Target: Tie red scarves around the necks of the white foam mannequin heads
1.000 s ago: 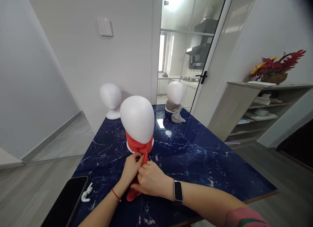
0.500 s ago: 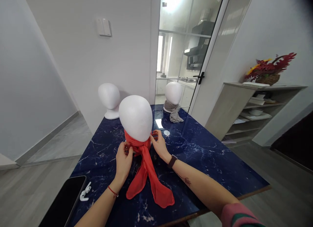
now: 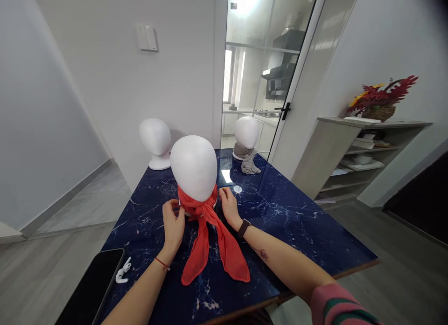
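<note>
A white foam mannequin head (image 3: 193, 166) stands upright near the middle of the table. Round its neck is a red scarf (image 3: 198, 250), knotted in front, with two tails spread out on the tabletop. My left hand (image 3: 173, 226) is at the scarf's left edge, fingers bent and thumb drawn in against the cloth. On the other side, my right hand (image 3: 229, 207) is just off the neck, fingers loosely curved and apart from the cloth. Its inner fingertips are partly hidden.
Behind are a bare mannequin head (image 3: 155, 138) and another head (image 3: 247, 133) wearing a grey scarf (image 3: 250, 163). A phone (image 3: 94, 285) and white earbuds (image 3: 123, 271) lie on the blue marbled table (image 3: 290, 231) at front left. Beyond stand a glass door and a shelf (image 3: 367, 122).
Both hands have drawn outward from the neck, the right one coming off the scarf. The scarf tails have shifted: the right tail's end lies farther from me and the knot sits smoother.
</note>
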{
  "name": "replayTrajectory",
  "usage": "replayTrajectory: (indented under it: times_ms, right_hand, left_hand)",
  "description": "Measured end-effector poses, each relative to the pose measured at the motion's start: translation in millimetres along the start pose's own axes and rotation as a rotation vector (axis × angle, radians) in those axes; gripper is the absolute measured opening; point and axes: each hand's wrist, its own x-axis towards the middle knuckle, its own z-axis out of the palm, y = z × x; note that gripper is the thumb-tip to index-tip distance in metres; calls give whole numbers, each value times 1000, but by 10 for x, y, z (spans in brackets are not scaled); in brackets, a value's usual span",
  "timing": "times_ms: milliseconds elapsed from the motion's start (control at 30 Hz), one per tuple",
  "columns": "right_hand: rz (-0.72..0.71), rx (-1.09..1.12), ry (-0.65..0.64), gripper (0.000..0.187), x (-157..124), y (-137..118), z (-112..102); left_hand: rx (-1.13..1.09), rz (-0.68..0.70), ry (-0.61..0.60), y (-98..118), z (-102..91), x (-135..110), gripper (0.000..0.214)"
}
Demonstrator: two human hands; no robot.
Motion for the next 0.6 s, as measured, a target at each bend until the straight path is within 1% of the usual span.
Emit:
replayTrajectory:
  times_ms: [33,67,133,200,233,300,333,367,400,433,467,533,600]
  right_hand:
    - [18,-13,28,36,46,3,2]
    - [37,-27,46,38,97,10,13]
    - [61,-54,39,39,188,25,60]
    - [63,-70,3,36,234,32,123]
    - [59,-74,-10,35,237,30,151]
    - [64,-78,3,35,205,16,182]
    - [76,-80,30,36,172,6,183]
    - [93,-81,61,37,127,-6,174]
    - [113,-79,86,38,70,-19,160]
    - [131,-72,95,38,1,-33,142]
    - [143,-61,80,36,-77,-49,126]
    - [143,-24,-27,31,-245,-81,99]
    - [121,20,-169,29,-385,-109,80]
  left_hand:
    - [-40,-77,48,-26,4,22,27]
    - [-84,-152,64,-49,14,47,35]
    - [-174,-277,15,-71,51,90,49]
    - [-225,-347,-58,-45,93,87,63]
    - [-206,-365,-60,-14,109,62,69]
    - [-100,-354,10,75,123,-30,77]
    - [-48,-326,45,125,122,-88,75]
    - [-17,-290,42,173,120,-147,67]
    - [-15,-254,-5,216,118,-202,57]
    - [-44,-228,-94,251,120,-248,48]
    - [-76,-219,-198,276,127,-284,45]
    - [-98,-226,-381,298,154,-324,46]
    - [-94,-219,-459,290,179,-329,45]
